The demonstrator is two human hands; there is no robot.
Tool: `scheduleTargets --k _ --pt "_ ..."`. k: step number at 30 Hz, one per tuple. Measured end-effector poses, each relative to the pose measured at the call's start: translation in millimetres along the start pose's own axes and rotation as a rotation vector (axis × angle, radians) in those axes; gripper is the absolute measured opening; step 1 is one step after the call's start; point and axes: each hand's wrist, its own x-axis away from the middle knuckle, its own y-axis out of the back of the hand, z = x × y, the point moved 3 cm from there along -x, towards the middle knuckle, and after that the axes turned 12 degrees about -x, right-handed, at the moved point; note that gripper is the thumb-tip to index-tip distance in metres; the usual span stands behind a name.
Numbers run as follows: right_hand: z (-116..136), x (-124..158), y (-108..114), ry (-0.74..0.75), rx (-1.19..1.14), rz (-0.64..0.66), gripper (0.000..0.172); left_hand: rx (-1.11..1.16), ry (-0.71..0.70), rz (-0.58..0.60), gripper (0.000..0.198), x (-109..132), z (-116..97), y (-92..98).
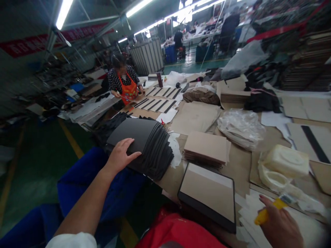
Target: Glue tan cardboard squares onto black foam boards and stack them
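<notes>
My left hand lies open on the near side of a tall stack of dark grey sheets, its thumb spread away from the fingers. The sheets fan out unevenly on their right side. In my right hand, at the lower right, is a paintbrush with a yellow handle. Directly in front of me sits a tan board with a dark border and a pale strip along its far edge, on top of a dark pile. Behind it rises a stack of tan boards. A cut, cream-coloured plastic jug lies beyond the brush.
A crumpled clear plastic bag is on the table. Across the table, a person in an orange apron stands near pale panels with dark strips. Blue cloth-like material hangs at my left. Stacked boards rise at the right.
</notes>
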Motion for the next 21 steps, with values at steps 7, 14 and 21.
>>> scheduleTargets --k 7,14,21 --pt "82.8 -84.7 -37.2 0.049 -0.291 -0.044 0.035 0.047 -0.092 0.054 0.057 -21.0 29.0 12.7" --pt "136.4 -128.1 -65.0 0.131 -0.493 -0.043 0.033 -0.063 0.495 0.37 0.066 -70.6 134.8 -17.6" --pt "146.5 -134.8 -70.3 0.106 -0.532 -0.036 0.026 -0.011 0.525 0.245 0.04 -74.4 141.6 -7.9"
